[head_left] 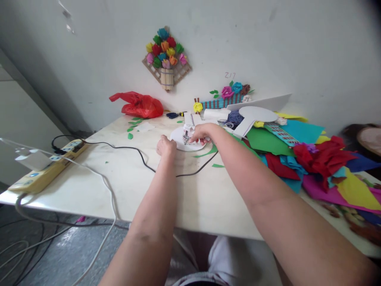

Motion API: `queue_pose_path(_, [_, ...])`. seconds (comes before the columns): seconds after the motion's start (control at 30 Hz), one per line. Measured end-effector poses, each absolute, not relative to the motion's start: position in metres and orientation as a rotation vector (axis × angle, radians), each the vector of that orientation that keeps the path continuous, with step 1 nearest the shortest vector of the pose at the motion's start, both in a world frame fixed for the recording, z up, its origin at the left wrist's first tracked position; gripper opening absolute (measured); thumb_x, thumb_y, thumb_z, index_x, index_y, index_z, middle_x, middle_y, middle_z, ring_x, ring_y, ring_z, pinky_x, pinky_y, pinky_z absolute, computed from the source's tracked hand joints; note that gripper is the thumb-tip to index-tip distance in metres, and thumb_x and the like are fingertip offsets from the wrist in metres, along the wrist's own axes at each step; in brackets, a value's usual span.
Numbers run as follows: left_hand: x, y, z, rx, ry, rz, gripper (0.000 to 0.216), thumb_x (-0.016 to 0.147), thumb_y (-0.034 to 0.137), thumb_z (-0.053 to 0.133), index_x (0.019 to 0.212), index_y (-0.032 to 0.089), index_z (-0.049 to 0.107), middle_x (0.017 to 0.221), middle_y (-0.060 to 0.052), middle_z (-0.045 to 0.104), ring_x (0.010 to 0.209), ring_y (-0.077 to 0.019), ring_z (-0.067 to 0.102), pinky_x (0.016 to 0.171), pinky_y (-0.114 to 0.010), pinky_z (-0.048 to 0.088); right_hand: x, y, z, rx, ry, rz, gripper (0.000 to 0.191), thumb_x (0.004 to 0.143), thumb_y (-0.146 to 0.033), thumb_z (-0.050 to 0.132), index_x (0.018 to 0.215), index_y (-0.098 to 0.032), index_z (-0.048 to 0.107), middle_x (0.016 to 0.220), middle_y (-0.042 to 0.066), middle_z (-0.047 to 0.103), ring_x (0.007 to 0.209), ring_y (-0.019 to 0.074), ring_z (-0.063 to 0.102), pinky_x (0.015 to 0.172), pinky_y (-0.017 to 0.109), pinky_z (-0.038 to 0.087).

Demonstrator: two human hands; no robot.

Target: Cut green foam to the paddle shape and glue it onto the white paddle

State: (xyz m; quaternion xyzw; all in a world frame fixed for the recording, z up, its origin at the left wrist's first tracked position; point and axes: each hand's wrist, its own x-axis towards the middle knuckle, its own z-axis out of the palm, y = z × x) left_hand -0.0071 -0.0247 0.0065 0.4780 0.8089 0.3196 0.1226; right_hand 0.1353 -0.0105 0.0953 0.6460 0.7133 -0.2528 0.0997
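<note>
A white round disc (178, 143) lies on the table in front of me. At its left edge is my left hand (166, 145), fingers curled in against the rim. Over the disc's right side reaches my right hand (204, 133), its thumb and fingers bent together. Beside the thumb is a small whitish and silvery piece (186, 136), too small to name; what the right fingers grip is partly hidden. Just behind the disc stand cut white card pieces (188, 118). Green paper scraps (210, 152) lie by the disc, and a black cable (196, 173) runs in front of it.
A yellow power strip (44, 169) with plugs and cables lies left. A red plastic bag (143, 105) and dark-handled scissors (172, 115) are at the back. Coloured paper (268, 141), blue-purple yarn (234, 118) and another white disc (257, 114) pile up right. Paper flowers (165, 49) hang on the wall.
</note>
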Motion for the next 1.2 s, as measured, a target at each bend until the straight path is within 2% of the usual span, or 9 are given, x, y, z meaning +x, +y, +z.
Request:
queue_pose_path(0.2, [-0.003, -0.027, 0.003, 1.52, 2.42, 0.88, 0.04, 0.076, 0.028, 0.057, 0.114, 0.016, 0.059, 0.123, -0.017, 0.058, 0.122, -0.0327, 0.043, 0.09, -0.04, 0.042, 0.139, -0.005, 0.094, 1.871, 2.085, -0.82, 0.042, 0.081, -0.05, 0.062, 0.092, -0.009, 0.061, 0.06, 0.001, 0.053, 0.046, 0.0091, 0.044, 0.048, 0.023, 0.039])
queue_pose_path(0.3, [-0.003, -0.026, 0.0, 1.553, 2.418, 0.851, 0.04, 0.076, 0.029, 0.058, 0.113, 0.015, 0.06, 0.125, -0.017, 0.056, 0.123, -0.033, 0.04, 0.092, -0.04, 0.041, 0.136, -0.003, 0.098, 1.846, 2.05, -0.779, 0.046, 0.081, -0.052, 0.061, 0.095, -0.008, 0.059, 0.063, 0.002, 0.054, 0.045, 0.0081, 0.043, 0.05, 0.023, 0.04])
queue_pose_path(0.5, [-0.004, -0.023, -0.001, 1.518, 2.405, 0.855, 0.037, 0.077, 0.024, 0.055, 0.113, 0.017, 0.058, 0.123, -0.016, 0.058, 0.119, -0.0306, 0.047, 0.092, -0.039, 0.041, 0.127, -0.004, 0.105, 1.829, 2.004, -0.742, 0.046, 0.086, -0.049, 0.055, 0.1, -0.006, 0.057, 0.064, 0.001, 0.052, 0.045, 0.0068, 0.041, 0.05, 0.022, 0.038])
queue_pose_path(0.67, [-0.003, -0.024, 0.004, 1.385, 2.347, 1.016, 0.033, 0.083, 0.024, 0.049, 0.114, 0.017, 0.058, 0.106, -0.016, 0.066, 0.103, -0.0283, 0.06, 0.083, -0.037, 0.044, 0.126, -0.006, 0.106, 1.858, 1.998, -0.746, 0.045, 0.085, -0.048, 0.057, 0.099, -0.005, 0.059, 0.065, 0.001, 0.052, 0.046, 0.0067, 0.041, 0.05, 0.022, 0.038])
queue_pose_path(0.8, [-0.006, -0.025, 0.007, 1.32, 2.312, 1.138, 0.031, 0.082, 0.022, 0.049, 0.11, 0.015, 0.061, 0.105, -0.017, 0.067, 0.104, -0.0285, 0.06, 0.085, -0.036, 0.044, 0.13, -0.003, 0.104, 1.891, 2.015, -0.804, 0.05, 0.078, -0.053, 0.064, 0.095, -0.006, 0.061, 0.067, 0.001, 0.053, 0.047, 0.007, 0.043, 0.051, 0.022, 0.039])
queue_pose_path(1.0, [-0.011, -0.024, 0.009, 1.211, 2.29, 1.196, 0.03, 0.079, 0.02, 0.051, 0.106, 0.012, 0.063, 0.106, -0.018, 0.067, 0.106, -0.0289, 0.061, 0.087, -0.036, 0.043, 0.129, 0.0, 0.103, 1.898, 1.974, -0.789, 0.049, 0.082, -0.051, 0.06, 0.1, -0.005, 0.061, 0.065, 0.001, 0.054, 0.047, 0.0073, 0.043, 0.049, 0.021, 0.038])
queue_pose_path(1.2, [-0.012, -0.024, 0.011, 1.164, 2.278, 1.192, 0.033, 0.078, 0.019, 0.051, 0.107, 0.009, 0.064, 0.107, -0.019, 0.067, 0.107, -0.0286, 0.06, 0.089, -0.034, 0.044, 0.125, -0.001, 0.104, 1.895, 1.981, -0.749, 0.051, 0.08, -0.053, 0.061, 0.099, -0.006, 0.061, 0.064, 0.0, 0.052, 0.048, 0.0076, 0.042, 0.05, 0.022, 0.039])
